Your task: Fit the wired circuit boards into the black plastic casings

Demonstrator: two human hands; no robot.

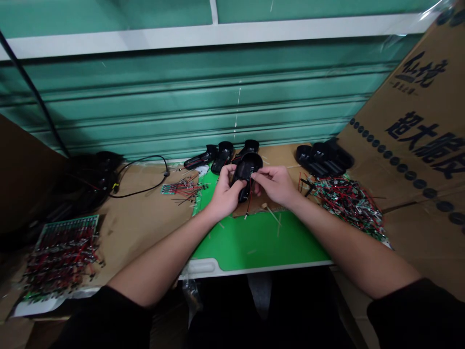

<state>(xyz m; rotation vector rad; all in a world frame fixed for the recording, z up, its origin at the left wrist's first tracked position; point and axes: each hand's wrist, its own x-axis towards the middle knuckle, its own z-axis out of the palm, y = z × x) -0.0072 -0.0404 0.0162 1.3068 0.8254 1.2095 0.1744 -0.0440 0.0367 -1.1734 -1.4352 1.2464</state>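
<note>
A black plastic housing (250, 164), with a round cupped end and a narrow handle, is held up over the green board (232, 247). My left hand (227, 191) is closed around the housing's left side, its thumb over the hollow. On the right, my right hand (276, 184) pinches at the housing's inner edge, where a thin red wire (251, 191) runs out and hangs down to a small connector. Exactly what the right fingertips grip is too small to make out. Below the right hand lies a small pale stick (272, 214) with a thicker end.
More black housings (223, 157) stand behind my hands, others (323, 157) at the back right. Wired circuit boards are heaped at right (350, 206), with a small bunch (181, 188) and a wired panel (63, 254) at left. A printed carton (417, 116) rises on the right.
</note>
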